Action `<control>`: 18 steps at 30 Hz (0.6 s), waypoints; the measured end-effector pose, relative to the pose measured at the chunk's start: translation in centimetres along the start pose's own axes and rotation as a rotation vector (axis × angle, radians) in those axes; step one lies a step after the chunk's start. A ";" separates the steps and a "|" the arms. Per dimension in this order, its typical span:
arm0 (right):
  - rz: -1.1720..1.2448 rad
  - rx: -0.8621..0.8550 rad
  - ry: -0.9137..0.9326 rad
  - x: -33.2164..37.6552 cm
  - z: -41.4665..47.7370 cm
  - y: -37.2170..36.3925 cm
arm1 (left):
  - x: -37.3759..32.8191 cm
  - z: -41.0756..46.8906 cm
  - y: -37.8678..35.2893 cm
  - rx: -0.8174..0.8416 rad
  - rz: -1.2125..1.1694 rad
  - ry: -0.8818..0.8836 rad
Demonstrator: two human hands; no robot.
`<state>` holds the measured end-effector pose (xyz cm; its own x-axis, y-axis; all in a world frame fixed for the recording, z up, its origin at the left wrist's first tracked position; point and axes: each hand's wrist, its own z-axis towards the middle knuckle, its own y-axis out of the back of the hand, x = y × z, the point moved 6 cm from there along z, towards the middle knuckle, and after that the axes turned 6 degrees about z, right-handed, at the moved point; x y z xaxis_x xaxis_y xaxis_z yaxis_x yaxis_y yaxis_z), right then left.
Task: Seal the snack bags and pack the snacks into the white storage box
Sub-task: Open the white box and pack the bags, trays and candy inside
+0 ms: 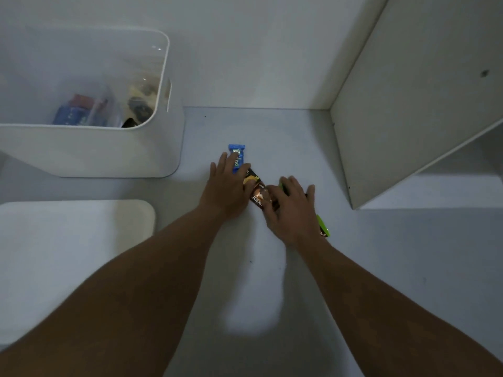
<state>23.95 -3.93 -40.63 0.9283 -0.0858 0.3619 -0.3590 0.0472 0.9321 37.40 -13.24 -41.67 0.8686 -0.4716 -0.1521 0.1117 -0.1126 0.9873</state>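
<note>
The white storage box (89, 151) stands at the upper left, with several snack packs lying inside it. On the pale surface lie a blue snack bar (237, 156), a brown snack bar (258, 195) and a green snack pack (323, 227). My left hand (227, 186) rests flat, its fingers over the blue bar and its thumb on the brown bar. My right hand (292, 210) covers most of the green pack, and its fingers touch the brown bar. Whether either hand grips a pack I cannot tell.
A white lid (73, 248) lies at the left, below the box. A white upright panel (413, 104) of a shelf unit rises at the right, and a white wall stands behind.
</note>
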 end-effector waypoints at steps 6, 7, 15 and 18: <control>-0.141 -0.016 -0.022 -0.5 -0.7 1.0 | 0.2 -1.6 1.1 -0.112 0.005 0.006; -0.170 -0.034 -0.075 -0.7 -1.2 1.0 | 0.1 -2.1 1.2 -0.152 0.003 0.007; -0.178 -0.212 -0.167 -0.8 -3.5 1.3 | 0.4 -4.3 1.2 -0.210 0.053 0.146; -0.097 -0.166 -0.067 -0.6 -2.5 1.4 | 0.3 -4.5 1.2 -0.191 0.050 0.173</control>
<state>23.14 -1.32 -39.55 0.9473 -0.1636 0.2754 -0.2420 0.1980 0.9499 39.94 -9.56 -40.36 0.9431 -0.3143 -0.1089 0.1412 0.0818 0.9866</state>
